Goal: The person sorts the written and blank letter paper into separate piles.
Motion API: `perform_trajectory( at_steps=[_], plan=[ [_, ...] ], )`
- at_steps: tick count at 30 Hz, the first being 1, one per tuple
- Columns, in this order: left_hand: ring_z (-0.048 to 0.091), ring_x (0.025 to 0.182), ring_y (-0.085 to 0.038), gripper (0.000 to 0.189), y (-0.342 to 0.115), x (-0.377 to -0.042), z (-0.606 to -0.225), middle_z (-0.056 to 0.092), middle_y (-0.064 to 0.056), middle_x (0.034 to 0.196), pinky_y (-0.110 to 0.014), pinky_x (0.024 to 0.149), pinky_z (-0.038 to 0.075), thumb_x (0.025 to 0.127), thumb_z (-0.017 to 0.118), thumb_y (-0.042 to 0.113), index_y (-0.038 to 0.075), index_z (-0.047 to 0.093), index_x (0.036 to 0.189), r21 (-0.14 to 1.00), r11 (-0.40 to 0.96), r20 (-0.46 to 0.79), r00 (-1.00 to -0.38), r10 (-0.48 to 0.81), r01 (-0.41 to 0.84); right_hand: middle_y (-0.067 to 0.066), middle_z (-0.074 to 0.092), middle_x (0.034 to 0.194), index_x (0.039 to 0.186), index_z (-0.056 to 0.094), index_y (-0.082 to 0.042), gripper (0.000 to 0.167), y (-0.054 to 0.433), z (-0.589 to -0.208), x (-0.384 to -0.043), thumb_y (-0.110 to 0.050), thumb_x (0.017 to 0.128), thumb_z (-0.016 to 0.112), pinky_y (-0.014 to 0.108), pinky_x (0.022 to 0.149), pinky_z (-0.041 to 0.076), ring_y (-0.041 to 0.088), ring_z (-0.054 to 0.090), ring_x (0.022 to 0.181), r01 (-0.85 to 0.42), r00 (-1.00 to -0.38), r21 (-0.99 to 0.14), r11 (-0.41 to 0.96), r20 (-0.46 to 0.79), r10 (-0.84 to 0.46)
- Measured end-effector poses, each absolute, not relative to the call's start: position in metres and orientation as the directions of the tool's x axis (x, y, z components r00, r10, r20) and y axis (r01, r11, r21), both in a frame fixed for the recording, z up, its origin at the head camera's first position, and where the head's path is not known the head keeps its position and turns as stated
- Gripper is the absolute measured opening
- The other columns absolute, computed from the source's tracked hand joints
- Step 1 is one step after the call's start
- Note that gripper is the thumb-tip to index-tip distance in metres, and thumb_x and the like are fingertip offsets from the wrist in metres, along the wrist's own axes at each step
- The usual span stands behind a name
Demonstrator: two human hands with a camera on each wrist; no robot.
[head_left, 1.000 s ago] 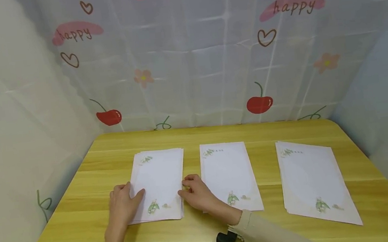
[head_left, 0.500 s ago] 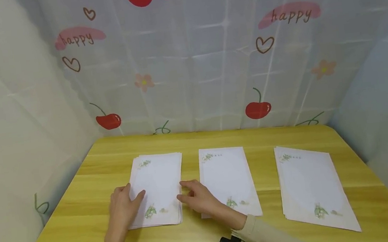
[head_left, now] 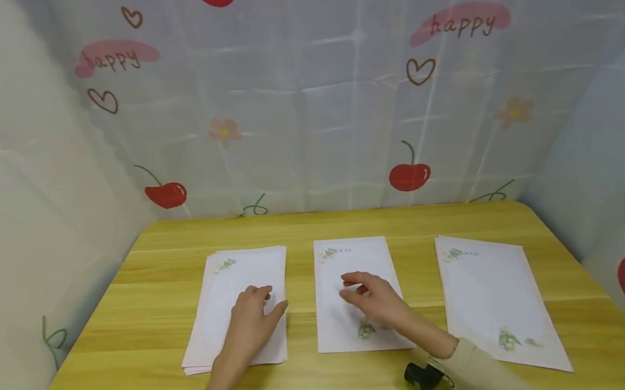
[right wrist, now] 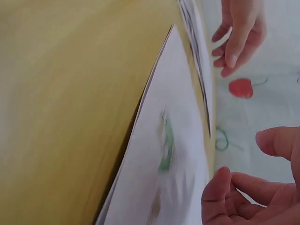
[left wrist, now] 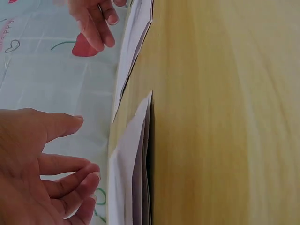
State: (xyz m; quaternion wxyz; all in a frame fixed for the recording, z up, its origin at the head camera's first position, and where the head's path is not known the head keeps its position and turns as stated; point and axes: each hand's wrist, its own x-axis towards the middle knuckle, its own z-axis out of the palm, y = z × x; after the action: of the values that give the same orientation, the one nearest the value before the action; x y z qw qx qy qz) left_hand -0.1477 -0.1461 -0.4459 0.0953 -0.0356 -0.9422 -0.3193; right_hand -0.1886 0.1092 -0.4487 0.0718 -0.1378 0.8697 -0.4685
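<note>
Three stacks of white paper with green floral prints lie on the table. Above the left stack [head_left: 206,326] hovers my left hand [head_left: 252,324], fingers loosely bent and holding nothing; the left wrist view shows a gap between this hand [left wrist: 47,164] and the paper [left wrist: 129,173]. Over the middle stack [head_left: 333,321] is my right hand [head_left: 379,300], thumb and fingers apart with nothing between them. In the right wrist view that hand [right wrist: 258,187] is raised off the sheets [right wrist: 164,131]. The right stack [head_left: 493,303] lies slightly turned, away from both hands.
The wood-grain table [head_left: 369,388] has a strip of bare surface between the middle and right stacks. A white curtain [head_left: 302,106] with cherries and hearts hangs behind the table and along both sides.
Both hands have left the left stack's edges. The left hand has lifted and moved right over that stack; the right hand has moved right to above the middle stack.
</note>
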Motion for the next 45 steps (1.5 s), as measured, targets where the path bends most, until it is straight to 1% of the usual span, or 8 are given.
perform_trajectory(
  at_steps=[2, 8, 11, 15, 19, 27, 38, 45],
  plan=[
    [0.057, 0.089, -0.031, 0.04, -0.139, -0.15, -0.445, 0.063, -0.014, 0.095, -0.048, 0.078, 0.047, 0.089, 0.075, 0.02, -0.009, 0.067, 0.115, 0.591, 0.792, 0.2, -0.979, 0.039, 0.152, 0.01, 0.066, 0.118, 0.13, 0.063, -0.001, 0.041, 0.122, -0.448, -0.19, -0.022, 0.095, 0.067, 0.032, 0.074, 0.05, 0.019, 0.059, 0.093, -0.19, -0.955, -0.815, 0.547, 0.024, -0.295],
    [0.058, 0.088, -0.032, 0.037, -0.117, -0.158, -0.449, 0.063, -0.016, 0.095, -0.049, 0.075, 0.049, 0.088, 0.075, 0.023, -0.008, 0.069, 0.108, 0.499, 0.835, 0.219, -0.966, 0.139, 0.233, 0.014, 0.063, 0.108, 0.124, 0.064, 0.006, 0.04, 0.159, -0.445, -0.195, -0.018, 0.093, 0.069, 0.03, 0.064, 0.044, 0.018, 0.052, 0.079, -0.29, -0.949, -0.668, 0.685, 0.11, -0.294],
    [0.053, 0.08, -0.029, 0.028, -0.107, -0.161, -0.452, 0.058, -0.011, 0.085, -0.044, 0.069, 0.045, 0.088, 0.076, 0.026, -0.002, 0.069, 0.086, 0.454, 0.853, 0.223, -0.96, 0.169, 0.256, 0.014, 0.06, 0.1, 0.12, 0.065, 0.008, 0.04, 0.173, -0.443, -0.196, -0.019, 0.091, 0.071, 0.032, 0.063, 0.042, 0.019, 0.049, 0.077, -0.308, -0.949, -0.567, 0.764, 0.129, -0.287],
    [0.044, 0.073, -0.024, 0.037, -0.098, -0.165, -0.455, 0.049, -0.005, 0.076, -0.036, 0.063, 0.034, 0.088, 0.076, 0.028, 0.011, 0.054, 0.065, 0.447, 0.861, 0.187, -0.966, 0.176, 0.243, 0.014, 0.057, 0.095, 0.118, 0.066, 0.009, 0.042, 0.183, -0.445, -0.194, -0.021, 0.09, 0.073, 0.032, 0.062, 0.04, 0.021, 0.048, 0.077, -0.315, -0.948, -0.459, 0.831, 0.11, -0.298],
    [0.043, 0.073, -0.026, 0.041, -0.091, -0.168, -0.459, 0.048, -0.007, 0.079, -0.035, 0.062, 0.033, 0.088, 0.076, 0.029, 0.012, 0.048, 0.064, 0.455, 0.86, 0.169, -0.971, 0.17, 0.23, 0.017, 0.057, 0.098, 0.121, 0.064, 0.011, 0.047, 0.189, -0.449, -0.191, -0.023, 0.09, 0.073, 0.032, 0.061, 0.041, 0.022, 0.049, 0.079, -0.31, -0.95, -0.414, 0.856, 0.095, -0.299],
    [0.039, 0.068, -0.023, 0.041, -0.087, -0.173, -0.46, 0.045, -0.006, 0.076, -0.034, 0.059, 0.033, 0.089, 0.074, 0.031, 0.011, 0.049, 0.065, 0.474, 0.852, 0.147, -0.974, 0.174, 0.223, 0.019, 0.056, 0.103, 0.124, 0.061, 0.012, 0.051, 0.193, -0.454, -0.186, -0.025, 0.091, 0.072, 0.034, 0.063, 0.045, 0.026, 0.053, 0.085, -0.322, -0.946, -0.403, 0.857, 0.107, -0.305],
    [0.052, 0.078, -0.025, 0.039, -0.082, -0.172, -0.459, 0.055, -0.009, 0.085, -0.038, 0.063, 0.037, 0.088, 0.073, 0.037, 0.012, 0.053, 0.067, 0.497, 0.844, 0.095, -0.98, 0.176, 0.2, 0.02, 0.055, 0.108, 0.13, 0.057, 0.013, 0.059, 0.187, -0.459, -0.181, -0.031, 0.093, 0.07, 0.037, 0.071, 0.045, 0.029, 0.052, 0.094, -0.293, -0.955, -0.44, 0.849, 0.102, -0.277],
    [0.044, 0.07, -0.021, 0.04, -0.079, -0.169, -0.458, 0.05, -0.006, 0.08, -0.037, 0.061, 0.033, 0.087, 0.074, 0.037, 0.011, 0.052, 0.066, 0.518, 0.834, 0.084, -0.982, 0.17, 0.189, 0.019, 0.056, 0.103, 0.125, 0.061, 0.012, 0.054, 0.182, -0.46, -0.178, -0.029, 0.091, 0.072, 0.04, 0.078, 0.045, 0.031, 0.052, 0.096, -0.32, -0.947, -0.438, 0.84, 0.135, -0.291]
  ],
)
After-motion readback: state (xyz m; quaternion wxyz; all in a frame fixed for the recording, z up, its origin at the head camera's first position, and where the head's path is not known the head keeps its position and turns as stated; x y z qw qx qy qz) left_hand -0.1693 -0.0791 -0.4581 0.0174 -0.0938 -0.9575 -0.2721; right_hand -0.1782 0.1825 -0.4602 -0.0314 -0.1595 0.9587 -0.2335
